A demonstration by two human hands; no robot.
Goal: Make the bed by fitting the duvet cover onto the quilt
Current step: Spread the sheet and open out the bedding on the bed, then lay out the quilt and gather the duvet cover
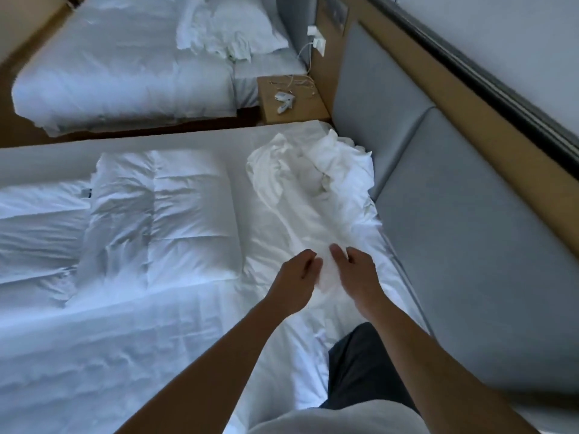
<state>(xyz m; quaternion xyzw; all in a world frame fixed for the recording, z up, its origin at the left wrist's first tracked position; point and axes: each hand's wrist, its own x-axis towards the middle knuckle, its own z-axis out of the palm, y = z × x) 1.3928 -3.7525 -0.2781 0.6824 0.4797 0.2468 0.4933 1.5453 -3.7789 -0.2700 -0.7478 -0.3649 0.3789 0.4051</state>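
A crumpled white duvet cover [316,183] lies bunched on the bed against the grey headboard and trails down toward me. My left hand [296,275] and my right hand [358,272] are close together at its near end. Both have curled fingers and hold a raised fold of the cover between them. The white quilt [175,214], padded and folded over, lies on the mattress to the left of the cover, apart from both hands. My dark-trousered knee [360,368] rests on the bed sheet below my hands.
A grey padded headboard [454,230] runs along the right. A wooden nightstand [300,103] with cables and a small white item stands beyond the bed. Chargers hang from a wall socket [316,37]. A second bed [125,73] with heaped white linen lies at upper left.
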